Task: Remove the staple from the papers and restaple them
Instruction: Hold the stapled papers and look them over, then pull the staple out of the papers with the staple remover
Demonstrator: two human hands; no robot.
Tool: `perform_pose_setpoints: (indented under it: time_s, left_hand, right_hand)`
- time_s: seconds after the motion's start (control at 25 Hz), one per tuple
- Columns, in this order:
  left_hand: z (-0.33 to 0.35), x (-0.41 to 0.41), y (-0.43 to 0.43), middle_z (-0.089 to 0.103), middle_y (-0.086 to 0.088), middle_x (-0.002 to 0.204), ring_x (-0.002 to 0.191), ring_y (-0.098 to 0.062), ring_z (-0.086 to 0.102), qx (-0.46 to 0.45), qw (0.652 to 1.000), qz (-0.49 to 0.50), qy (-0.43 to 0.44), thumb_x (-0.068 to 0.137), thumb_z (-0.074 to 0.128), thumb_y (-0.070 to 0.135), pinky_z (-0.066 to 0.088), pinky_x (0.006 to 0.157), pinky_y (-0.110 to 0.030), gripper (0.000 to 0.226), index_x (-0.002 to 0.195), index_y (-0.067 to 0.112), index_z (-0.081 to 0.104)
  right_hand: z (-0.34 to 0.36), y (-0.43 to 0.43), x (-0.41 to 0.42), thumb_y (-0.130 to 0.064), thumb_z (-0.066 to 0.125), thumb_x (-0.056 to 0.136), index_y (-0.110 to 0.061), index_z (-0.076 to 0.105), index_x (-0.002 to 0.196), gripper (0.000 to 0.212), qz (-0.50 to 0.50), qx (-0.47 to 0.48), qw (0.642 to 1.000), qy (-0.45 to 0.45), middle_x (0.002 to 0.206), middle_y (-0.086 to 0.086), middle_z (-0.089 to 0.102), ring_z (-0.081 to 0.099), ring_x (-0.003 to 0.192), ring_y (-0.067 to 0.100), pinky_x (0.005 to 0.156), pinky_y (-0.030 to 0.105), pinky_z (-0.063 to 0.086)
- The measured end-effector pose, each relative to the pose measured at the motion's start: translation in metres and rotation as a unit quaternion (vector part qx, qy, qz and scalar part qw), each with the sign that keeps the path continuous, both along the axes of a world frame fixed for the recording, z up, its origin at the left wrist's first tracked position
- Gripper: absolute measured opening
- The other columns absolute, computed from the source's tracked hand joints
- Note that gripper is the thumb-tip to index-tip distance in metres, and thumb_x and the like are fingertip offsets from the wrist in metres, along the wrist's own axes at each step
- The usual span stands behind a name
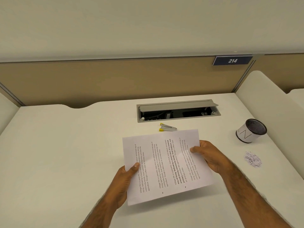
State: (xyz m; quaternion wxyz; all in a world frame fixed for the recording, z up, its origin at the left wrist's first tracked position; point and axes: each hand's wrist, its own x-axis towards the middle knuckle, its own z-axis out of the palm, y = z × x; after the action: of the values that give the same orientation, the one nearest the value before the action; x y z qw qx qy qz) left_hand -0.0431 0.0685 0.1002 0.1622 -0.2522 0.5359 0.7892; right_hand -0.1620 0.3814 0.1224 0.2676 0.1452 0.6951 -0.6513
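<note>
White papers [164, 163] (seemingly "Village life"), blue sign [232, 60] "214"

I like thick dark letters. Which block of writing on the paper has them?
The third block of writing on the paper, counting from the left hand. Its letters are mostly bold; the other three are thin.
</note>
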Motion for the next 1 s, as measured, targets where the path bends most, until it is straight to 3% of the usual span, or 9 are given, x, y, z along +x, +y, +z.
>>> perform_pose_setpoints:
  time_s: [0.16,0.24,0.32,0.4,0.56,0.72,0.88,1.0]
  left_hand:
    - [-0.005,-0.001,-0.003,0.076,-0.019,0.12,0.11,-0.042,0.073,0.002,1.0,0.005,-0.015,0.096,0.065,0.03,0.056,0.099,-0.058,0.039,0.129,0.01,0.068]
    - [-0.007,-0.002,-0.006,0.076,-0.018,0.12,0.11,-0.041,0.072,0.002,1.0,0.009,-0.02,0.097,0.065,0.03,0.055,0.1,-0.059,0.038,0.129,0.01,0.068]
    - [-0.008,-0.003,-0.009,0.076,-0.019,0.119,0.109,-0.042,0.073,-0.003,1.0,0.014,-0.025,0.098,0.064,0.029,0.056,0.099,-0.059,0.035,0.128,0.01,0.068]
    - [-0.011,-0.004,-0.012,0.076,-0.019,0.119,0.109,-0.043,0.072,-0.005,0.999,0.017,-0.031,0.099,0.063,0.028,0.055,0.099,-0.06,0.034,0.128,0.011,0.068]
    - [-0.016,-0.008,-0.015,0.075,-0.02,0.121,0.112,-0.045,0.071,0.004,0.999,0.02,-0.042,0.099,0.063,0.028,0.054,0.101,-0.062,0.037,0.131,0.01,0.067]
    - [-0.018,-0.012,-0.012,0.074,-0.023,0.12,0.111,-0.047,0.071,0.024,0.999,0.017,-0.045,0.097,0.065,0.026,0.054,0.099,-0.062,0.039,0.131,0.008,0.066]
    - [-0.022,-0.017,-0.014,0.075,-0.025,0.118,0.109,-0.046,0.072,0.023,0.999,0.011,-0.042,0.085,0.082,0.032,0.051,0.104,-0.063,0.053,0.129,0.007,0.067]
    - [-0.027,-0.02,-0.019,0.075,-0.025,0.117,0.108,-0.046,0.072,0.019,0.999,0.008,-0.035,0.073,0.078,0.034,0.051,0.104,-0.062,0.064,0.13,0.005,0.067]
  right_hand:
    - [-0.011,0.0,-0.004,-0.014,0.063,0.094,-0.008,0.067,0.113,0.02,0.017,0.019,1.0,-0.002,0.108,0.01,0.076,0.072,0.098,0.031,0.091,0.046,0.056]
    - [-0.013,-0.004,-0.008,-0.028,0.064,0.095,-0.003,0.067,0.1,0.026,-0.017,0.045,0.998,0.036,0.102,0.011,0.076,0.071,0.086,0.026,0.082,0.04,0.055]
    - [-0.013,-0.01,-0.021,-0.034,0.064,0.095,-0.001,0.065,0.09,0.034,-0.081,0.113,0.985,0.098,0.093,0.009,0.075,0.068,0.079,0.025,0.072,0.036,0.054]
    - [-0.009,-0.02,-0.043,-0.03,0.065,0.094,-0.008,0.067,0.086,0.024,-0.106,0.214,0.955,0.177,0.088,0.004,0.073,0.069,0.081,0.025,0.072,0.034,0.057]
    - [-0.003,-0.054,-0.093,-0.036,0.067,0.09,-0.022,0.066,0.093,0.014,0.068,0.4,0.873,0.272,0.093,-0.005,0.07,0.065,0.086,0.017,0.076,0.032,0.052]
    - [-0.014,-0.087,-0.124,-0.042,0.066,0.09,-0.021,0.058,0.126,0.043,0.263,0.501,0.779,0.269,0.125,0.003,0.062,0.059,0.11,0.023,0.089,0.035,0.047]
    - [-0.036,-0.102,-0.139,-0.039,0.072,0.085,-0.02,0.047,0.141,0.064,0.336,0.519,0.753,0.226,0.139,0.007,0.053,0.052,0.122,0.028,0.101,0.042,0.046]
    - [-0.05,-0.105,-0.145,-0.034,0.071,0.085,-0.019,0.046,0.139,0.061,0.349,0.539,0.73,0.235,0.137,0.008,0.051,0.053,0.12,0.027,0.098,0.042,0.048]
